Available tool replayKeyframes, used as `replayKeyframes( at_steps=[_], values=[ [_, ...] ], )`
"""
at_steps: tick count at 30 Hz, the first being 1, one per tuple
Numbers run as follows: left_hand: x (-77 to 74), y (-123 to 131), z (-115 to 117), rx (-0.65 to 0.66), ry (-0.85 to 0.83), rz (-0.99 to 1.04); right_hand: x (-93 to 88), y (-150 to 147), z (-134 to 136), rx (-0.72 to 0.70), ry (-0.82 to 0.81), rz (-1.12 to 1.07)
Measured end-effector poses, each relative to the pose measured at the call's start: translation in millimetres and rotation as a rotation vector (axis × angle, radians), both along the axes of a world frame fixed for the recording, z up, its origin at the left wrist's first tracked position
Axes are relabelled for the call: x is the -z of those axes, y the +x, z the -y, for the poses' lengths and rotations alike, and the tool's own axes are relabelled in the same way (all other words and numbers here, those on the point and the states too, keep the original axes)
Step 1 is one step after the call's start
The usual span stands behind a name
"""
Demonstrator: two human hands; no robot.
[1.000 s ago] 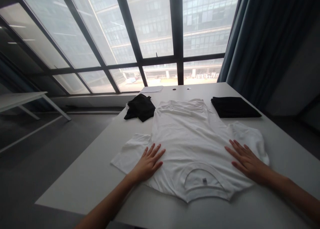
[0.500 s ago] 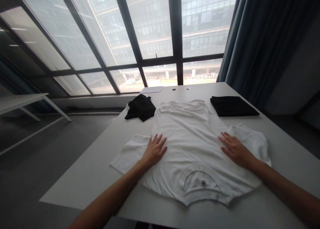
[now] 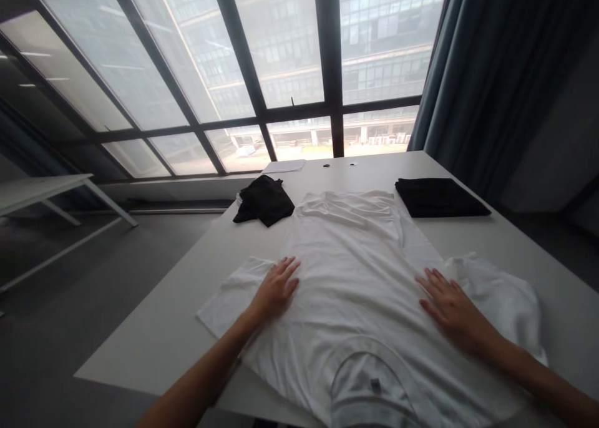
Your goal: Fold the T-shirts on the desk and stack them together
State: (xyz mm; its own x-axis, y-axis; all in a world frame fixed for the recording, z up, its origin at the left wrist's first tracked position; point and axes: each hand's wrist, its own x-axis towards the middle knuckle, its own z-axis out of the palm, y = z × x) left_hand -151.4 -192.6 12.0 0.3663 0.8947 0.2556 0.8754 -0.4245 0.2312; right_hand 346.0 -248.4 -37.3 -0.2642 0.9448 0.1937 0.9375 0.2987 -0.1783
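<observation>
A white T-shirt [image 3: 350,278] lies spread over the table, its neckline towards me and its hem at the far end. My left hand [image 3: 276,284] rests flat near the left sleeve, fingers stretched out on the fabric. On the opposite side, my right hand [image 3: 452,306] lies with spread fingers beside the bunched right sleeve, slightly smeared by motion. Wrinkles run across the cloth, most thickly near the hem. A small dark label shows inside the collar.
The white table [image 3: 154,334] reaches to the windows. A crumpled black cloth [image 3: 264,200] lies at the far left, a folded black cloth [image 3: 440,197] at the far right. White paper [image 3: 284,166] sits at the back. A blue curtain [image 3: 461,78] hangs right; another table [image 3: 42,191] stands left.
The shirt has slid towards me, its collar now near the bottom edge. Both hands have come closer and moved slightly outward with it, still flat on the fabric.
</observation>
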Motion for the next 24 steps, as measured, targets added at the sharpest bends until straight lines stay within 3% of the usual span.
replayKeyframes(
  at_steps=[5,10,13,15,19,24],
  values=[
    [-10.1,-38.5,-20.7,-0.323,0.117,0.084,-18.4,-6.4,-44.9,-0.004,0.006,-0.057],
    [10.1,-67.9,-26.8,-0.334,0.063,-0.018,-11.3,-16.8,-62.4,-0.013,0.019,-0.08],
    [18.4,-70.2,-27.3,-0.389,0.057,-0.068,-4.7,-20.7,-58.8,-0.023,0.035,-0.096],
    [16.1,-63.7,-28.4,-0.392,0.081,-0.071,-7.6,-19.7,-55.5,-0.044,0.058,-0.121],
    [-1.4,-28.2,-32.9,-0.177,0.125,-0.019,-23.7,5.0,-56.9,-0.009,0.138,-0.196],
    [-11.5,38.6,-34.4,0.18,0.054,-0.017,-22.8,78.3,-53.1,0.253,0.222,-0.224]
  ],
)
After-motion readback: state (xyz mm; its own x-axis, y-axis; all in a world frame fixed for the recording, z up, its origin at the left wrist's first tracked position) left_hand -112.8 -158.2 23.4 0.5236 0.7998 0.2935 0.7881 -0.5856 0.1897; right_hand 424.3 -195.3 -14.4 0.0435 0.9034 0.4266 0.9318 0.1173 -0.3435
